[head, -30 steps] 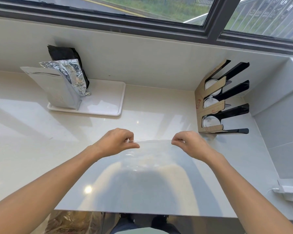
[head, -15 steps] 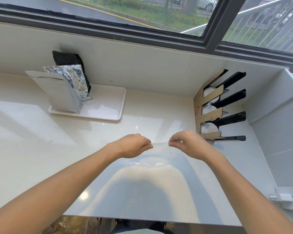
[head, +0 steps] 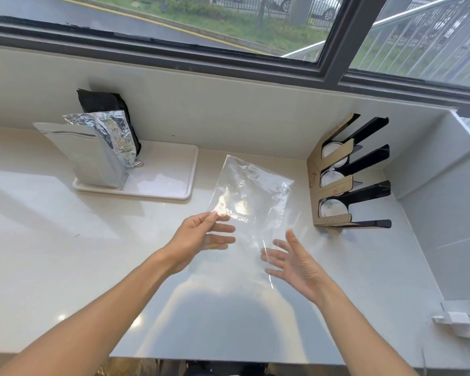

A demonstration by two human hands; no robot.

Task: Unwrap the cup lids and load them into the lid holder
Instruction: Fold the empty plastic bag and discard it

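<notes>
An empty clear plastic wrapper point(head: 251, 191) is spread out above the pale counter, between my hands and the back wall. My left hand point(head: 204, 236) has straight fingers, and its thumb touches the wrapper's near left corner. My right hand point(head: 292, 257) is open with spread fingers, palm up, under the wrapper's near right edge. The cardboard and black lid holder point(head: 314, 172) stands at the right against the wall. White cup lids sit in its three slots: top point(head: 333, 154), middle point(head: 331, 178), bottom point(head: 331, 208).
A white tray point(head: 163, 185) at the back left carries a silver foil pouch point(head: 92, 158), a crumpled foil bag point(head: 114, 134) and a black bag point(head: 101, 101). A white plug point(head: 456, 318) sits on the right wall. The counter's front edge point(head: 228, 359) runs below my arms.
Both hands pinched the wrapper's top edge close together; now their fingers have straightened and spread, and the wrapper has flipped forward and upward toward the back wall.
</notes>
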